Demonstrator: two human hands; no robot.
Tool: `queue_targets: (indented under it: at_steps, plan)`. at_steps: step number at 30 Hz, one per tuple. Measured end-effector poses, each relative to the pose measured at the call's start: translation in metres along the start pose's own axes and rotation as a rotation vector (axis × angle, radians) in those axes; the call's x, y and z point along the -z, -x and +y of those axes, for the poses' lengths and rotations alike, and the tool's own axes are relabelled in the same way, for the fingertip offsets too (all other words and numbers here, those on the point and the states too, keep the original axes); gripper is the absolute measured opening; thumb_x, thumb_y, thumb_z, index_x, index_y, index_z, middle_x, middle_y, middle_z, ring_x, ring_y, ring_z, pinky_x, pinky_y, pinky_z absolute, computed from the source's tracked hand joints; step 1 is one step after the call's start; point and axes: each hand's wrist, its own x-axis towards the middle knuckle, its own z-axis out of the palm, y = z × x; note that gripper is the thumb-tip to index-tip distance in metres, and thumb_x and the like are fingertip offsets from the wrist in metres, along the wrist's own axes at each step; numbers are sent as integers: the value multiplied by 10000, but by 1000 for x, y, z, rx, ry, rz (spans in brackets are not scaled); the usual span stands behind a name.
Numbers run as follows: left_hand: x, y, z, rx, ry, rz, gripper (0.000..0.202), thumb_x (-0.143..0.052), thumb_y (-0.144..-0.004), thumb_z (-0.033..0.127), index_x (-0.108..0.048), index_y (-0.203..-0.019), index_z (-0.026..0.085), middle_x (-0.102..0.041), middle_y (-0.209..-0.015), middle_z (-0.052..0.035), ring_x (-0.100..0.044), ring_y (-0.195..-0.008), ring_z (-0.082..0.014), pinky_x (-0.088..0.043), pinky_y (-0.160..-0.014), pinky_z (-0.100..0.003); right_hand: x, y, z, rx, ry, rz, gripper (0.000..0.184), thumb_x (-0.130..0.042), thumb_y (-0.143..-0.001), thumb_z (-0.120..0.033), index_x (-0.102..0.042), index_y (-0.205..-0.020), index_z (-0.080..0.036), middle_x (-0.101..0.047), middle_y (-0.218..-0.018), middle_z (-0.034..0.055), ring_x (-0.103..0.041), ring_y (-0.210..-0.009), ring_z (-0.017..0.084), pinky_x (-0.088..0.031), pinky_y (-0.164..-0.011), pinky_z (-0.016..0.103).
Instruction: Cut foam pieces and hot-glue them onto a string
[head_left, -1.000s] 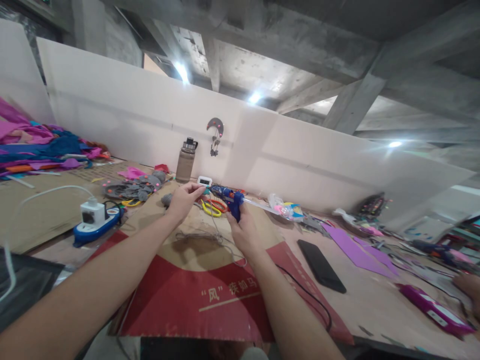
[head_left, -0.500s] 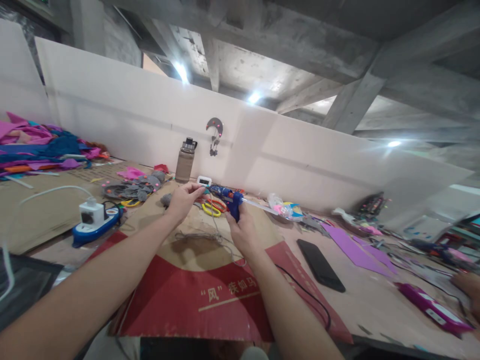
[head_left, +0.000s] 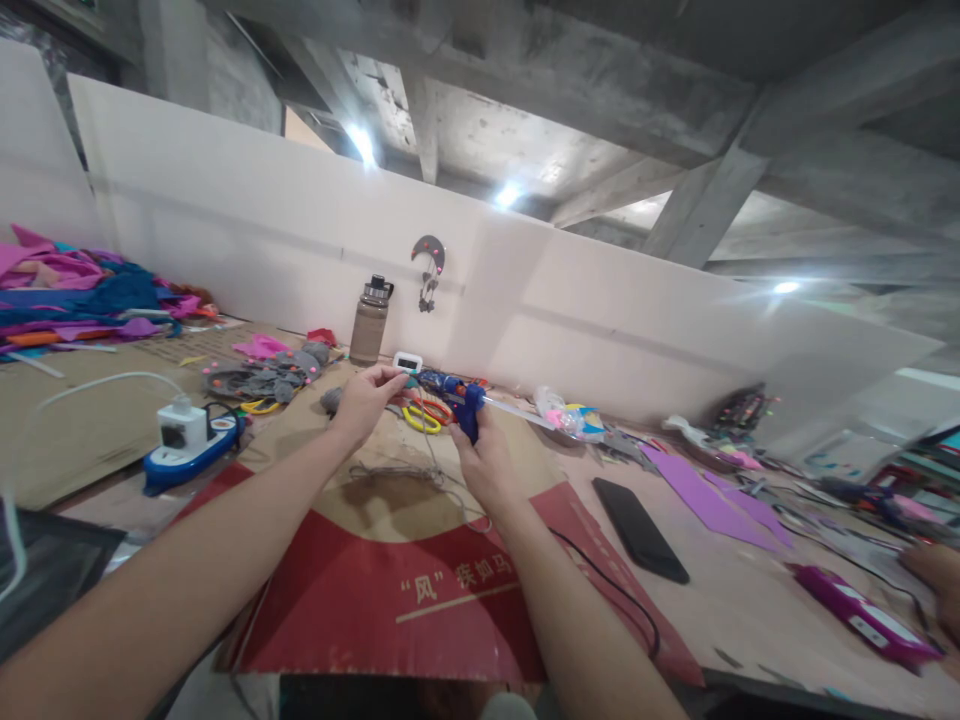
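My right hand (head_left: pixel 487 455) is wrapped round the handle of a blue hot glue gun (head_left: pixel 469 408). Its nozzle points left, and a long clear glue stick (head_left: pixel 517 411) sticks out of its back. Close to the nozzle, my left hand (head_left: pixel 367 402) pinches the upper end of a grey string (head_left: pixel 429 440) between thumb and fingers. Whatever small piece may be at those fingertips is too small to name. The string hangs down to a loose tangle over the red and tan cardboard (head_left: pixel 337 590). Scissors with yellow and orange handles (head_left: pixel 422 415) lie behind it.
A bottle (head_left: pixel 369 322) stands by the white partition, where a grey moon ornament (head_left: pixel 429 255) hangs. Grey felt pieces (head_left: pixel 277 375) and a blue power strip (head_left: pixel 191 455) lie left. On the right are a black phone (head_left: pixel 640 530), purple sheets (head_left: pixel 705 495) and a magenta power strip (head_left: pixel 862 610).
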Motion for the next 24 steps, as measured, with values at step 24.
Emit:
queue_targets:
  at_steps: [24]
  plan:
    - [1, 1, 4, 22, 17, 8, 321, -720, -626, 382, -618, -797, 131, -683, -729, -58, -644, -640, -150, -506, -606, -270, 3, -2, 0, -25, -45, 31, 347, -486, -818, -328, -505, -1140, -200, -634, -984, 78, -589, -885, 221, -454, -809, 357]
